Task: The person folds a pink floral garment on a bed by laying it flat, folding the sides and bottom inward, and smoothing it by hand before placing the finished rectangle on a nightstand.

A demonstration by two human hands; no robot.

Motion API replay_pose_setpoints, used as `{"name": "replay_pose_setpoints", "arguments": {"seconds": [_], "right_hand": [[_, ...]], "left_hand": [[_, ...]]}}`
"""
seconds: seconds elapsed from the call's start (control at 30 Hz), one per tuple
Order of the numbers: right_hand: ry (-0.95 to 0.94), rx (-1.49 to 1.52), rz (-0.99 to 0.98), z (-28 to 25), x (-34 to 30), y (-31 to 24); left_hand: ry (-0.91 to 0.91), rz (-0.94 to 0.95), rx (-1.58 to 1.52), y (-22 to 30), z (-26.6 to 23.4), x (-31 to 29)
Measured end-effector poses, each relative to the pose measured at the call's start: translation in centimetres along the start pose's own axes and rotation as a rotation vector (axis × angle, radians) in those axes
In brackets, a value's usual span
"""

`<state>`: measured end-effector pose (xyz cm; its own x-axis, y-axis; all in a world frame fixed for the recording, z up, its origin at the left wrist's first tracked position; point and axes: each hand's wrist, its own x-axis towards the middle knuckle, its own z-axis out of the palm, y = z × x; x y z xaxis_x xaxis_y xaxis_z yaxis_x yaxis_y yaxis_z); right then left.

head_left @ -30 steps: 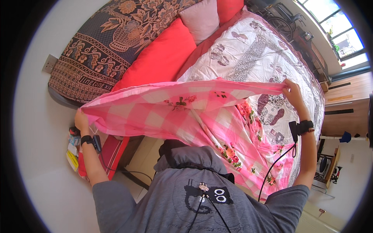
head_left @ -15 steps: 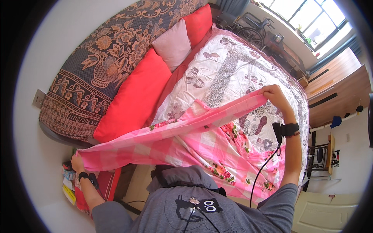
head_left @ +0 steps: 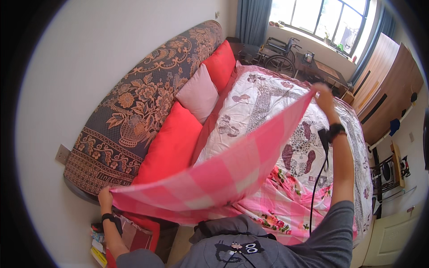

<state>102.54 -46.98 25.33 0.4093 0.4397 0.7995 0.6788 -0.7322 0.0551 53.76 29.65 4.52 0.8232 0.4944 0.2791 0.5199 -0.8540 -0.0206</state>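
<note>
Pinched in the left grip (head_left: 106,198) is one end of a pink-and-white cloth (head_left: 223,174); the right grip (head_left: 322,94), higher in the view and slightly blurred, is closed on another end, so the fabric spans the gap between the two. From the left grip its upper edge runs at a shallow slant, then climbs steeply to the right grip. Large rose and pale checks, blurred in places, cover the lifted part, while the lower part lies in loose folds on the near side of the bed (head_left: 357,147), showing bunches of red flowers with green leaves. Each wrist wears a black band (head_left: 336,132). Beyond the cloth, a white sheet (head_left: 243,100) carries grey spotted strips and dark sole-shaped prints. A long red pillow (head_left: 172,138), a pale pink pillow (head_left: 199,94) and another red pillow (head_left: 220,66) line the headboard (head_left: 138,89), which is dark and flower-patterned. Farther off, a wheelchair (head_left: 280,56) stands near a window (head_left: 308,18).
</note>
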Motion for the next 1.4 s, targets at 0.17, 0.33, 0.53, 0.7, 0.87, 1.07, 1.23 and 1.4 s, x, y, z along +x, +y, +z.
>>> {"name": "replay_pose_setpoints", "arguments": {"seconds": [0.17,0.33,0.53,0.7,0.87,1.07,1.23,1.4], "right_hand": [[0.159,-0.179,0.289,1.4,7.2,-3.1],[-0.527,-0.226,0.152,8.7,-4.8,-6.2],[-0.707,0.464,0.536,12.2,-21.6,-21.3],[-0.809,0.842,0.598,6.7,-16.5,-36.4],[-0.669,0.784,0.409,3.6,-15.0,-37.5],[-0.668,0.818,0.524,2.3,-16.0,-36.2],[-0.551,0.696,0.526,2.7,-17.1,-36.8],[-0.425,0.551,0.418,3.0,-17.4,-38.0]], "left_hand": [[0.037,0.045,-0.242,9.4,-2.4,2.5],[-0.185,0.023,-0.149,10.8,0.3,1.6],[-0.865,-0.434,-1.424,22.2,1.1,-3.4],[-1.198,-0.137,-1.56,35.0,-2.0,-5.8],[-1.221,-0.005,-1.775,39.9,-5.2,-5.8],[-1.305,0.004,-1.707,41.3,-4.7,-5.8],[-1.293,-0.246,-1.777,41.5,-3.1,-5.3],[-1.205,-0.319,-1.784,42.1,-3.5,-5.5]]}}
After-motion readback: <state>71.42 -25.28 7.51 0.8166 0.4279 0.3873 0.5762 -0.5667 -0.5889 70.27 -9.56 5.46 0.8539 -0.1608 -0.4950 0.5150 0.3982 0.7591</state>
